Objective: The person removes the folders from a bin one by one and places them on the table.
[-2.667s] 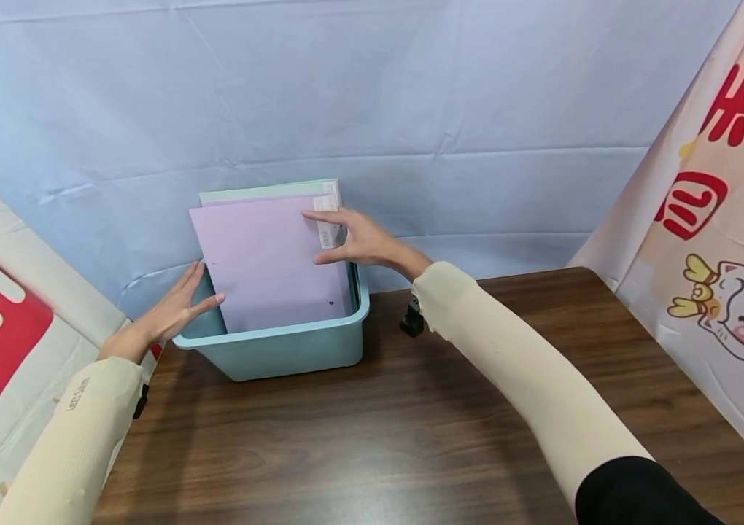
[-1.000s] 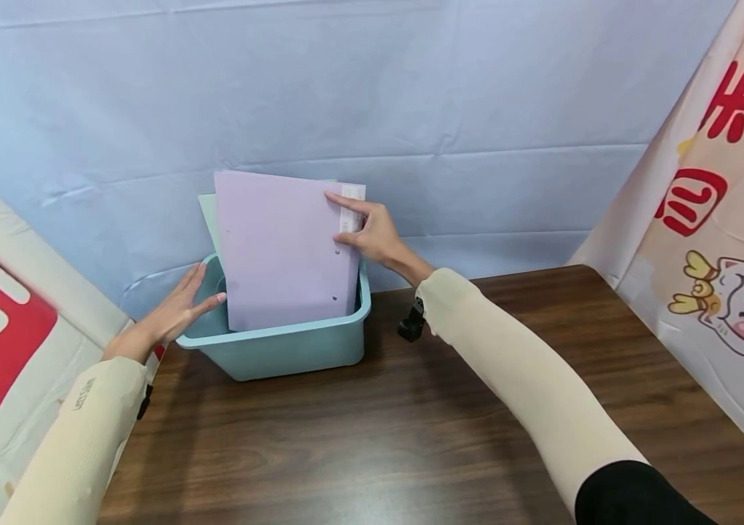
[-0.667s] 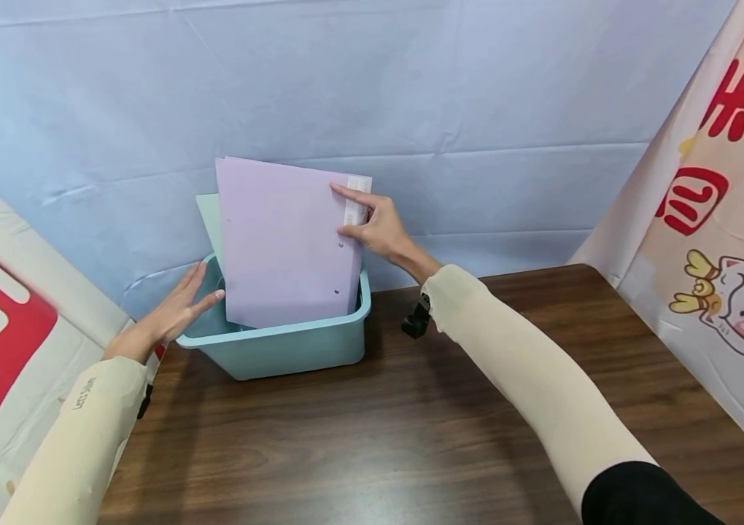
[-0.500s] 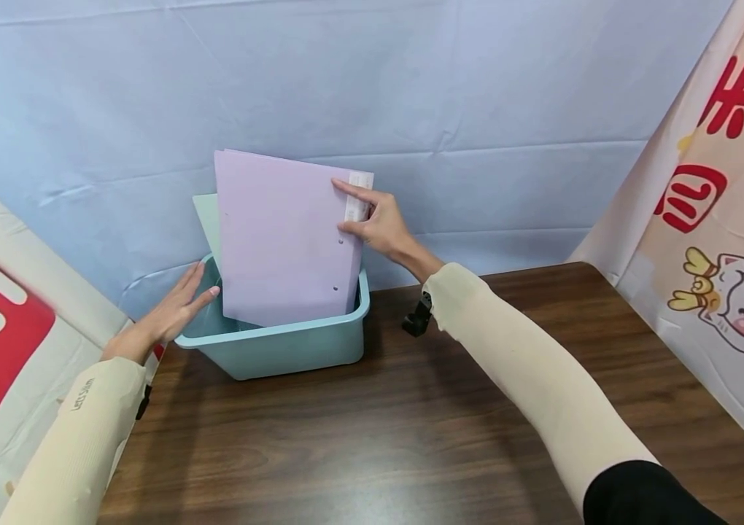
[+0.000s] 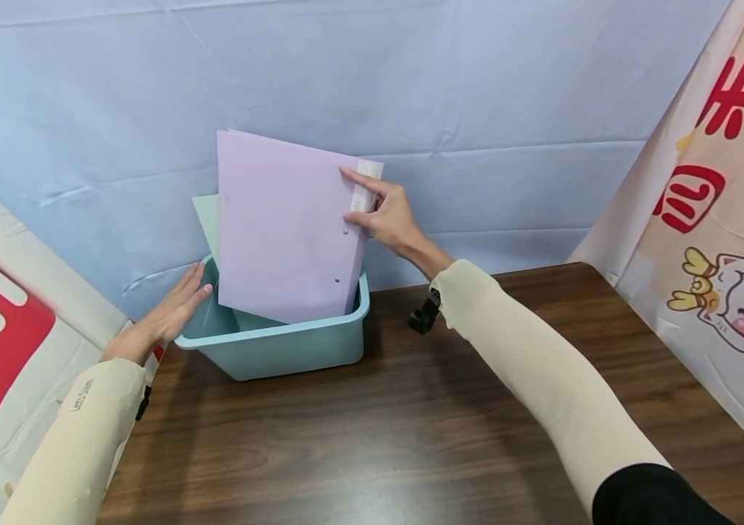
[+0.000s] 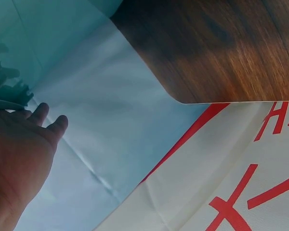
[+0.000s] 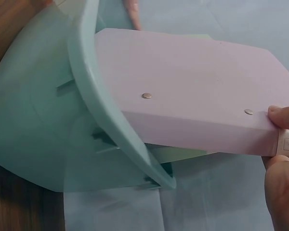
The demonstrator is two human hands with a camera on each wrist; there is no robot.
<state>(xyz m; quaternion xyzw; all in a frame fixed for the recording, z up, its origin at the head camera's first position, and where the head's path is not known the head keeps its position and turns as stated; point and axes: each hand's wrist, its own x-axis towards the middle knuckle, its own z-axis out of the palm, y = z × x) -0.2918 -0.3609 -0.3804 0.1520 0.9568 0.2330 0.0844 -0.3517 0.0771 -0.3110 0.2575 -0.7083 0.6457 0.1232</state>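
Note:
A light purple file folder (image 5: 283,230), with metal rivets and a white label near its spine, stands tilted, its lower end inside the teal plastic bin (image 5: 280,350). My right hand (image 5: 388,219) grips its spine edge near the top corner, thumb on the front face; the right wrist view shows the purple folder (image 7: 192,77) sloping out past the rim. Behind it a pale green folder (image 5: 206,219) leans in the bin, mostly hidden. My left hand (image 5: 162,321) rests with extended fingers on the bin's left end. In the left wrist view, part of the left hand (image 6: 21,159) is cut off.
The bin stands at the back left of a dark wooden table (image 5: 385,430). A pale blue cloth (image 5: 477,87) hangs close behind it. Printed banners flank both sides, a red and white one (image 5: 4,343) on the left.
My right hand has moved up and slightly right, raising the purple folder higher out of the bin and tilting it. More of the green folder's left side shows. My left hand has stayed nearly still.

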